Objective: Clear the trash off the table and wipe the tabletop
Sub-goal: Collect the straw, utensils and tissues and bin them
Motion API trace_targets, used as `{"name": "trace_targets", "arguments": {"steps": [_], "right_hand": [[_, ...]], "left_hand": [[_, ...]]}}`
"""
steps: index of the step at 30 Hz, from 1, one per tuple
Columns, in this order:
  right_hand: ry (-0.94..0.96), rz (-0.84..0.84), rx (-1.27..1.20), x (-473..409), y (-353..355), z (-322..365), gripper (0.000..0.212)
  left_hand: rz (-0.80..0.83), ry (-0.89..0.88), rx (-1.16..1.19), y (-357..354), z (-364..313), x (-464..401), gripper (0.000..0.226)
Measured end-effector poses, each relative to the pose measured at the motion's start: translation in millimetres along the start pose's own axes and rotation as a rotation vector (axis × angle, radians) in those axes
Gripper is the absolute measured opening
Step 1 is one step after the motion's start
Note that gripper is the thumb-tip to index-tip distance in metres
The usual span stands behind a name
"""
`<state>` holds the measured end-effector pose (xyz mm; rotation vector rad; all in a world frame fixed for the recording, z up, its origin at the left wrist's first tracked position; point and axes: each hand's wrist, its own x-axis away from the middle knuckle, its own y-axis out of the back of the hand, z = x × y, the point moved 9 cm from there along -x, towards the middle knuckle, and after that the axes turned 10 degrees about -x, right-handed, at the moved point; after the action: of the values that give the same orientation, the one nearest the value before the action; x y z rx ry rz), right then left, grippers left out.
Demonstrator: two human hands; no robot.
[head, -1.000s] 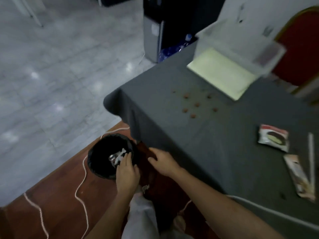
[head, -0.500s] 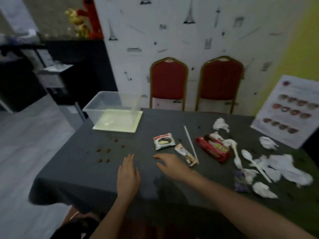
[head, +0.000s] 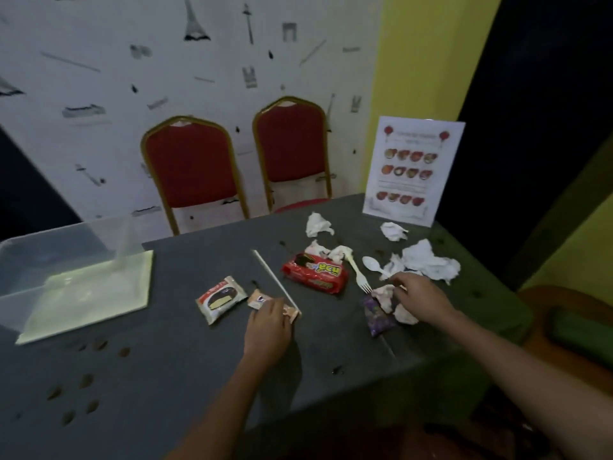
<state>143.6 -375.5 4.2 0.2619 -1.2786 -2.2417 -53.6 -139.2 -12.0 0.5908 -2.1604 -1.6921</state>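
Observation:
The dark grey table (head: 185,366) carries scattered trash. My left hand (head: 268,327) has its fingers closed over a small tan wrapper (head: 258,298) beside a white straw (head: 272,277). My right hand (head: 423,298) is spread above a crumpled tissue (head: 381,293), fingertips touching it, next to a purple wrapper (head: 378,315). Between the hands lie a red snack packet (head: 315,273), a white fork (head: 358,273) and a white spoon (head: 371,263). A chocolate-pie packet (head: 220,298) sits left of my left hand. More tissues (head: 428,260) are bunched at the right.
A clear plastic bin (head: 49,257) stands on a pale tray (head: 96,300) at the table's left. Brown stains (head: 84,381) dot the near left cloth. A standing menu card (head: 413,171) is at the far right corner. Two red chairs (head: 192,167) are behind the table.
The view swung up from the black bin on the floor to the tabletop. My left hand moved onto the tan wrapper and my right hand moved right to the tissue.

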Motion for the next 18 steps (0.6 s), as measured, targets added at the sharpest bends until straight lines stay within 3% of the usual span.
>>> {"name": "trace_targets", "arguments": {"steps": [5, 11, 18], "right_hand": [[-0.217, -0.085, 0.064, 3, 3, -30, 0.030], [-0.340, -0.025, 0.074, -3, -7, -48, 0.037], [-0.303, 0.157, 0.192, -3, -40, -54, 0.042]], "left_hand": [[0.138, -0.042, -0.148, -26, 2, -44, 0.049], [0.288, -0.002, -0.307, -49, 3, -74, 0.039], [0.221, 0.209, -0.301, -46, 15, -93, 0.030]]}}
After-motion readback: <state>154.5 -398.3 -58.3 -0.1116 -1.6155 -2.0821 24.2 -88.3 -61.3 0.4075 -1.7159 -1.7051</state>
